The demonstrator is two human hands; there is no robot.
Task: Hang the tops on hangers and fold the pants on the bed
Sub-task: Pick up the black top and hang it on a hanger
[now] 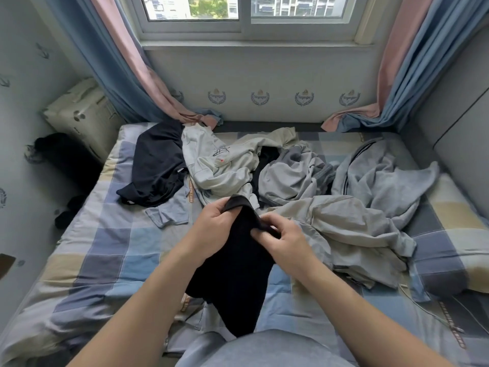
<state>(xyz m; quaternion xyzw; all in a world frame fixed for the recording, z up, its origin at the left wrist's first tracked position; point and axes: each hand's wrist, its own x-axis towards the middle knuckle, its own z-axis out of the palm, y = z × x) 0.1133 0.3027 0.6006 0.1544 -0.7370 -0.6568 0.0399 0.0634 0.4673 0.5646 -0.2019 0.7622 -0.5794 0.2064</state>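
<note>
A black garment (235,274) hangs from both my hands above the near part of the checked bed (105,250). My left hand (211,229) grips its upper edge, and my right hand (280,239) pinches the same edge a little lower to the right. Behind them lies a heap of clothes: a dark navy top (156,165) at the left, a pale cream top with a small print (219,162) in the middle, grey garments (293,173) beside it, a light grey piece (383,178) at the right and a beige-grey one (352,229) nearer me. No hanger is in view.
A light blue garment (172,210) lies flat left of my hands. A cream suitcase (82,115) stands by the left wall with dark items (66,154) below it. Curtains (124,75) hang at both sides of the window. A padded headboard (460,144) bounds the right.
</note>
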